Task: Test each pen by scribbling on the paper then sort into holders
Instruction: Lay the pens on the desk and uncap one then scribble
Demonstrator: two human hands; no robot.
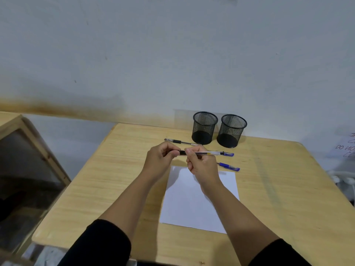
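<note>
Both hands hold one clear pen (pixel 209 153) level above the table. My left hand (pixel 160 160) pinches its dark left end and my right hand (pixel 201 164) grips the barrel; its blue end sticks out to the right. A black-grip pen (pixel 180 142) lies behind my hands. Another blue pen (pixel 229 167) lies to the right, partly hidden by my right hand. A blank white paper (pixel 199 206) lies under my wrists. Two black mesh holders, the left holder (pixel 204 128) and the right holder (pixel 231 130), stand at the back; both look empty.
The wooden table (pixel 107 189) ends at the left and near edges. A wooden cabinet with a glass panel (pixel 25 169) stands lower left. A handwritten note (pixel 345 146) and white cables (pixel 343 179) sit at the far right. The wall is close behind the holders.
</note>
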